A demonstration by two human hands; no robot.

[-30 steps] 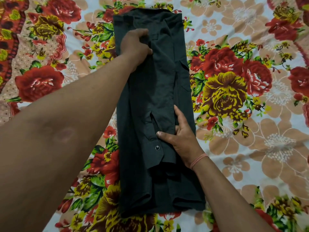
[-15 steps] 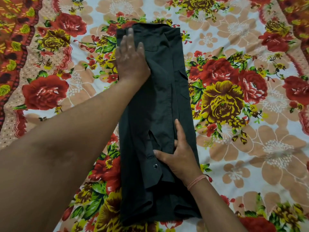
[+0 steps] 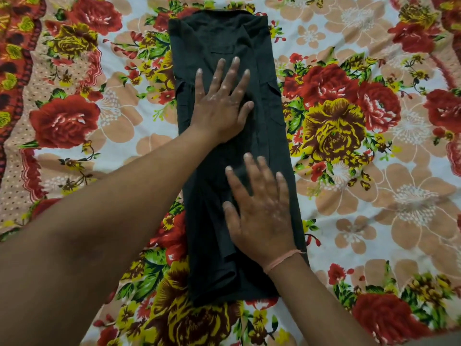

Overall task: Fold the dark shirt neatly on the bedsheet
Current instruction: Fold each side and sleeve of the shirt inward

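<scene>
The floral cotton bedsheet [image 3: 74,156], pale with red and yellow roses and a red patterned border at its left edge, fills the view. The left hand [image 3: 219,106] lies flat, fingers straight and spread, pressing the upper half of the dark fabric shirt [image 3: 270,136], folded into a long narrow strip down the middle of the sheet (collar end farthest away). The right hand [image 3: 262,211], fingers likewise straight and spread, presses the lower half. A thin pink thread band [image 3: 284,259] circles its wrist.

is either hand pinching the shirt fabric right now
No, the left hand and the right hand both lie flat with straight fingers on the dark shirt.
</scene>
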